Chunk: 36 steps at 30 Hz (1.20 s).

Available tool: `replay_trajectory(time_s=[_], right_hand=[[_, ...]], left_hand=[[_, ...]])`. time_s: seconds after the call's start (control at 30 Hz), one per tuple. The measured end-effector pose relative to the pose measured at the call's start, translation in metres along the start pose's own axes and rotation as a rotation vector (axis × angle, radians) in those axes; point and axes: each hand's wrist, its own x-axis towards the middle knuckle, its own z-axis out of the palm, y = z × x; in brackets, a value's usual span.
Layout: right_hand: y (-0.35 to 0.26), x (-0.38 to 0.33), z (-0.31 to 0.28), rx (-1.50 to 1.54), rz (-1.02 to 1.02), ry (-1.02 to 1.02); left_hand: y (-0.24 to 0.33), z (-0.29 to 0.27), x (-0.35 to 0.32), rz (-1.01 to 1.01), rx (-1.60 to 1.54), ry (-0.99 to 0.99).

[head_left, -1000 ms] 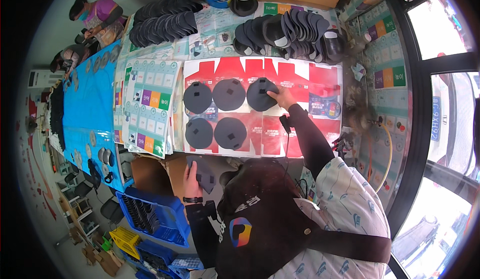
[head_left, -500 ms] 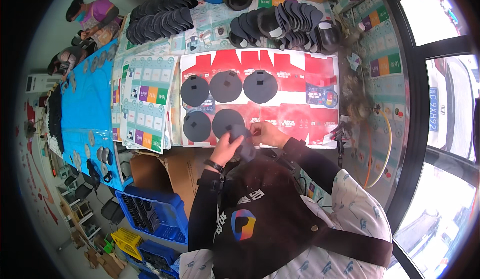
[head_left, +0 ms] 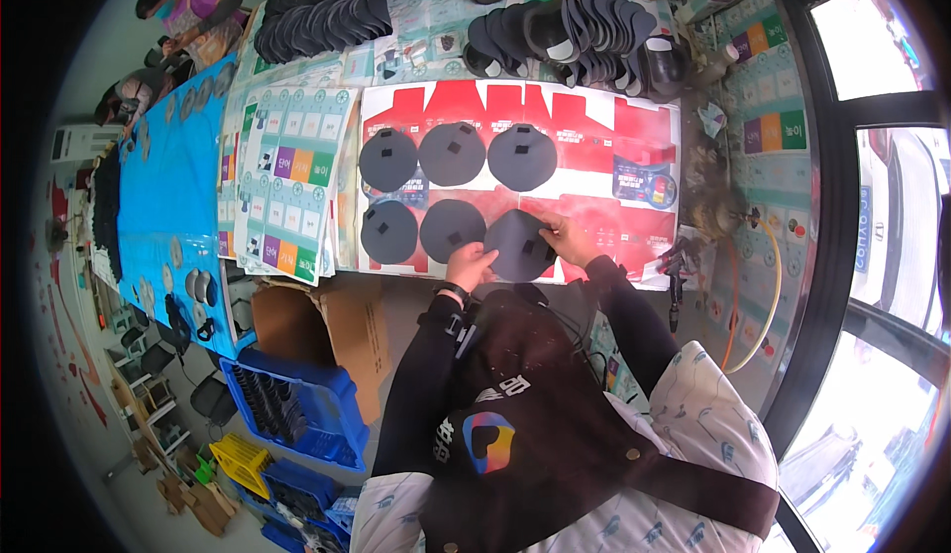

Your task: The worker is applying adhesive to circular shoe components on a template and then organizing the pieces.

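Observation:
Both my hands hold a dark grey round fabric disc (head_left: pixel 511 240) at the right end of the front row on the red and white printed sheet. My left hand (head_left: pixel 471 265) pinches its lower left edge, thumb on top. At its upper right edge, the fingers of my right hand (head_left: pixel 570 239) are closed on it. A small black patch shows on the disc near my right fingers. To its left lie two similar discs, the nearer one (head_left: pixel 454 228) close to my left hand. Behind them, three more discs (head_left: pixel 521 160) form a row, each with small black patches.
Rows of dark curved pads (head_left: pixel 327 28) and a second group (head_left: pixel 604 33) stand at the back. Printed sheets (head_left: pixel 287 186) are stacked on the left. A spray gun (head_left: pixel 676 274) hangs at the right edge. Blue crates (head_left: pixel 337 414) stand below, left. Another person (head_left: pixel 203 23) works far left.
The disc in my hands was tilted and bunched at the table's front edge. It has moved right and away from me and now lies spread beside the front row.

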Motion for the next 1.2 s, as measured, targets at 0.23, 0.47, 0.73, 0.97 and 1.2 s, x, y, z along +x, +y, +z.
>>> replay_trajectory(time_s=[0.23, 0.47, 0.73, 0.97, 1.2], right_hand=[[-0.017, 0.007, 0.008, -0.060, -0.061, 0.116], [0.012, 0.009, 0.015, -0.164, 0.034, 0.255], [0.001, 0.014, 0.012, -0.282, 0.029, 0.289], [-0.023, 0.008, 0.042, -0.803, 0.036, 0.387], [-0.065, -0.038, 0.042, -0.560, -0.124, 0.274]], left_hand=[[-0.030, 0.003, 0.027, 0.065, 0.106, 0.221], [-0.017, 0.017, 0.030, 0.009, 0.215, 0.341], [-0.034, 0.008, 0.060, 0.169, 0.602, 0.464], [-0.033, -0.035, 0.040, 0.117, 0.638, 0.275], [-0.039, -0.200, -0.088, 0.067, 0.248, 0.183]])
